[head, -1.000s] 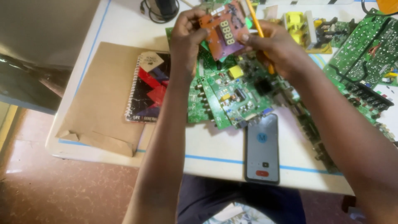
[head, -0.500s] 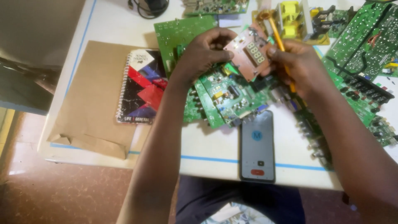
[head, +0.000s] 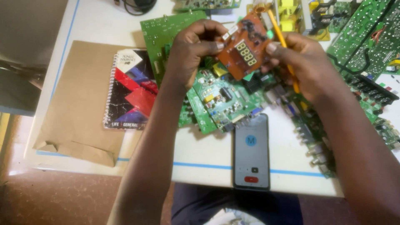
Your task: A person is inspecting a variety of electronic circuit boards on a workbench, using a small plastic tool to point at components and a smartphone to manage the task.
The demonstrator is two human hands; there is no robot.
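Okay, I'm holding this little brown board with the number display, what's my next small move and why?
Probably bring the yellow tool tip onto the brown board: the left hand and right hand both grip the board above the green boards, and the tool angles past its edge.

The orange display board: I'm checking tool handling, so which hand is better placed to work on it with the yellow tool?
Right, probably. The right hand already grips the yellow tool beside the orange display board, while the left hand pinches the board's other edge, steadying it.
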